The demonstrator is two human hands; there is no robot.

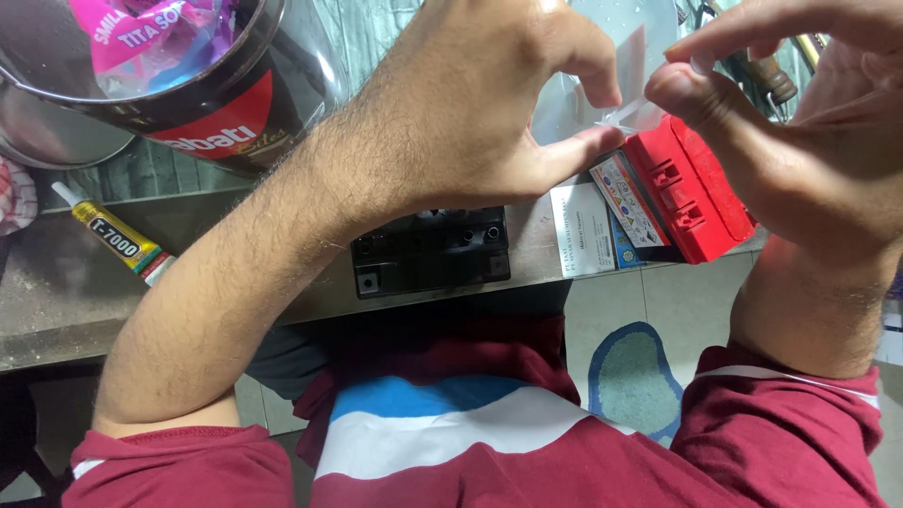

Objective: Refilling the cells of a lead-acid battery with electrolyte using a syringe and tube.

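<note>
Head view: the left hand [470,103] and right hand [800,122] meet at upper right, each pinching a clear plastic film [625,118] between thumb and fingertips, just above the red box [691,188]. Below the left wrist sits a black battery [431,252] on the bench [56,301] (glue tube [113,235] far left, tin [216,113] upper left).

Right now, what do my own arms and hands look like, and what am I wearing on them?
Both forearms are bare and hairy. The left hand and right hand wear no gloves, rings or watch that show. Short maroon sleeves end above the elbows, with a thin white band at the right cuff. The maroon shirt front has blue and white stripes.
</note>
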